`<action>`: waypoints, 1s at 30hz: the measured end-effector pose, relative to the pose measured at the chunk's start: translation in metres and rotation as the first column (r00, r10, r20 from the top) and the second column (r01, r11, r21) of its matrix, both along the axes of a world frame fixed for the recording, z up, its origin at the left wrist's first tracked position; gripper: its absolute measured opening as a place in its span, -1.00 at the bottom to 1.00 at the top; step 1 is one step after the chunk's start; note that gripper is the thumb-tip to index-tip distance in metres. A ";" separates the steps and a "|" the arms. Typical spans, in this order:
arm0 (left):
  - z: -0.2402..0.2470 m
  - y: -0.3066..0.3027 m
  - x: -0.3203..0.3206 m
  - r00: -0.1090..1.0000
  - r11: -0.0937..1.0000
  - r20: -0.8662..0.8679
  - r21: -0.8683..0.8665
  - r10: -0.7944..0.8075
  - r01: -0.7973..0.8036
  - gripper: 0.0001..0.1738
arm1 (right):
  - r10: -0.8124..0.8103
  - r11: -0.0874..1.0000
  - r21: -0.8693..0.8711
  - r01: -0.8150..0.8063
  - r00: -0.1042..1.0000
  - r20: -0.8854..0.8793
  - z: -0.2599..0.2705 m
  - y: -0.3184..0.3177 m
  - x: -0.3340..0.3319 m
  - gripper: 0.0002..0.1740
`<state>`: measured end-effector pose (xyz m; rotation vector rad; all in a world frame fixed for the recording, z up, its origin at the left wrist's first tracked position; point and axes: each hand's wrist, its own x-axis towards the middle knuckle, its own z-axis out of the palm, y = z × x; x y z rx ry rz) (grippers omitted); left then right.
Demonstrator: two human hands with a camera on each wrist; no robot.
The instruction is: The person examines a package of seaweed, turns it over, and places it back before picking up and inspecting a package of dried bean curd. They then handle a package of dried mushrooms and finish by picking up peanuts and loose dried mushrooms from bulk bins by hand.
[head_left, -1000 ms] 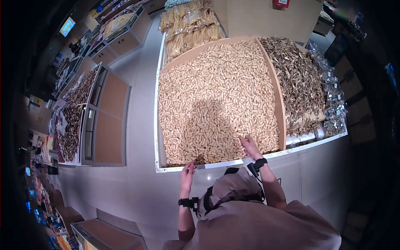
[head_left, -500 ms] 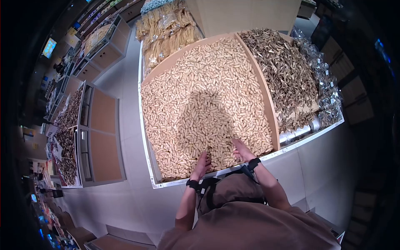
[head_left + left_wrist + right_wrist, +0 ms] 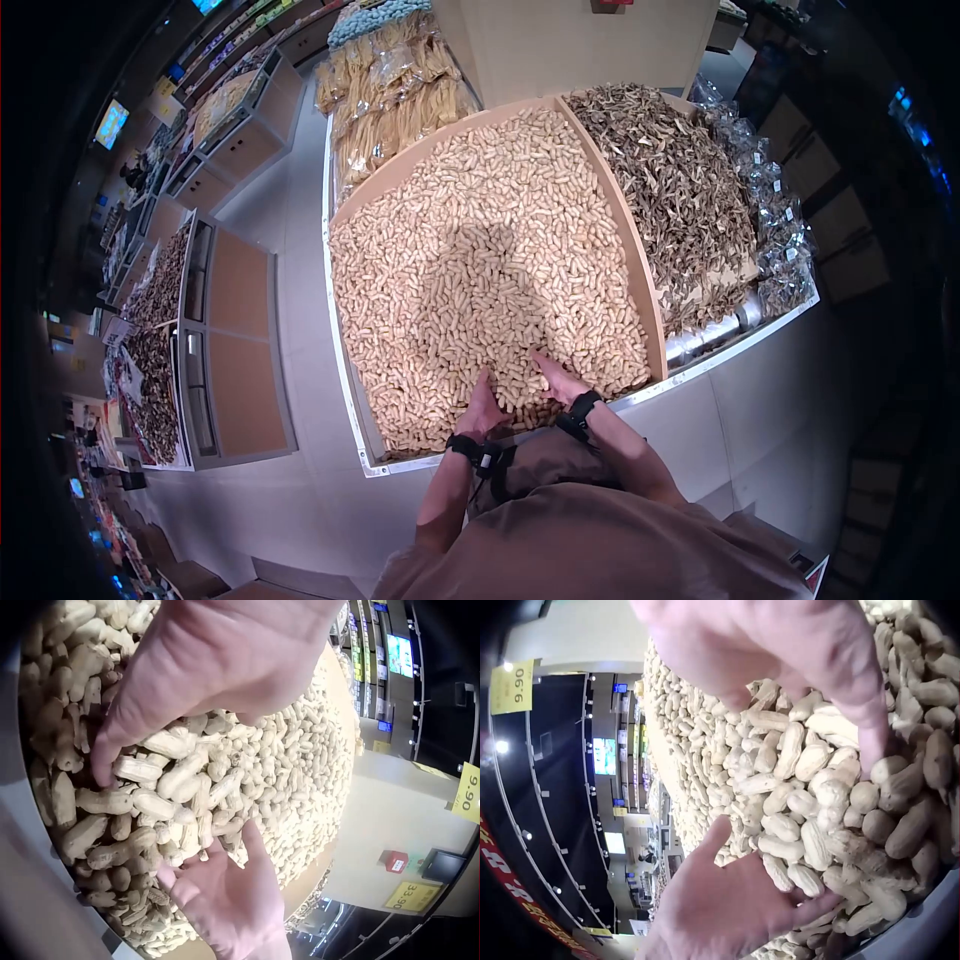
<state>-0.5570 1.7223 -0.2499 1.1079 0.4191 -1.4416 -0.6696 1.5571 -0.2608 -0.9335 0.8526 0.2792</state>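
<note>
Unshelled peanuts [image 3: 400, 290] fill a wide bin with a white front rim [image 3: 690, 375]. At the near edge my left hand [image 3: 484, 408] reaches into the heap, its palm turned toward the other hand. Across a small gap, my right hand [image 3: 560, 380] lies among the nuts with palm facing inward. Between the two palms sits a mound of peanuts [image 3: 176, 776]. The left wrist view shows the right hand [image 3: 236, 900] with thumb spread and fingertips partly hidden under nuts. In the right wrist view, the left hand [image 3: 727, 904] is also spread, its fingertips partly buried.
A wooden divider [image 3: 620, 225] separates the peanuts from dark dried strips [image 3: 690, 200] on the right, with clear packages [image 3: 785, 235] beyond. Bagged pale yellow sticks [image 3: 400, 120] lie at the back left. Another display counter [image 3: 235, 350] stands across the aisle.
My left hand has moved from the front rim into the peanuts. The right hand has drawn nearer to it, and both are now sunk among the nuts. The head view has shifted.
</note>
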 end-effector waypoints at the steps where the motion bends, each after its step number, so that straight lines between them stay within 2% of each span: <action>1: 0.008 -0.002 0.001 1.000 1.000 -0.020 -0.028 -0.005 0.004 -0.14 | 0.043 0.999 0.001 -0.043 0.999 0.021 0.014 0.000 -0.001 -0.11; 2: 0.022 -0.003 0.000 0.999 0.998 -0.043 -0.055 -0.009 0.007 -0.15 | 0.086 0.996 0.003 -0.087 0.995 0.040 0.019 -0.001 -0.001 -0.10; 4: 0.039 -0.007 0.000 0.999 0.998 -0.035 -0.057 -0.010 0.008 -0.17 | 0.075 0.997 0.012 -0.075 0.997 0.031 0.020 -0.001 0.002 -0.09; 6: 0.041 -0.006 0.002 1.000 1.000 -0.021 -0.023 -0.001 0.001 -0.19 | 0.044 0.998 0.047 -0.046 0.998 0.053 0.013 -0.002 0.001 -0.07; 7: 0.036 -0.006 0.004 0.999 0.999 -0.046 -0.052 -0.018 0.015 -0.20 | 0.019 1.000 -0.009 -0.019 0.999 0.040 0.017 0.000 0.001 -0.03; 8: 0.030 -0.007 0.004 0.999 0.999 -0.053 -0.053 -0.009 0.006 -0.20 | 0.029 1.000 -0.010 -0.028 0.999 0.033 -0.002 -0.003 0.001 -0.03; 9: 0.025 -0.007 0.006 0.999 0.994 -0.022 -0.104 -0.024 0.022 -0.22 | 0.007 1.000 0.028 -0.008 0.999 0.037 -0.021 -0.005 0.005 -0.02; 12: 0.031 -0.006 0.013 0.999 0.983 0.021 -0.179 -0.030 0.034 -0.20 | -0.059 0.995 0.085 0.055 0.997 0.041 -0.030 0.001 0.011 -0.09; 14: 0.029 -0.007 0.016 0.999 0.977 0.015 -0.210 0.041 -0.037 -0.19 | -0.125 0.987 0.094 0.126 0.992 -0.019 0.022 0.002 0.013 -0.18; 15: 0.024 -0.006 0.020 1.000 0.966 0.019 -0.258 0.024 -0.018 -0.20 | -0.107 0.970 0.224 0.092 0.993 0.055 0.033 0.000 0.014 -0.21; 20: 0.025 -0.009 0.032 1.000 0.949 -0.001 -0.316 0.021 -0.020 -0.32 | -0.171 0.964 0.220 0.150 0.982 0.082 0.031 0.006 0.021 -0.31; 22: 0.024 -0.011 0.036 0.998 0.956 0.006 -0.286 0.066 -0.062 -0.43 | -0.241 0.952 0.234 0.196 0.953 0.182 0.027 0.007 0.029 -0.39; 24: 0.022 -0.010 0.039 0.998 0.949 0.018 -0.312 0.055 -0.047 -0.46 | -0.233 0.960 0.191 0.203 0.961 0.148 0.035 0.006 0.030 -0.41; 26: 0.027 -0.012 0.042 0.998 0.939 0.034 -0.341 0.046 -0.032 -0.50 | -0.310 0.943 0.223 0.246 0.896 0.319 0.041 0.007 0.037 -0.42; 27: 0.030 -0.014 0.043 0.998 0.936 0.040 -0.351 0.053 -0.036 -0.50 | -0.300 0.944 0.231 0.236 0.905 0.301 0.044 0.005 0.039 -0.42; 30: 0.054 -0.018 0.045 0.996 0.932 0.057 -0.360 0.070 -0.045 -0.50 | -0.289 0.950 0.225 0.216 0.882 0.373 0.089 0.004 0.041 -0.44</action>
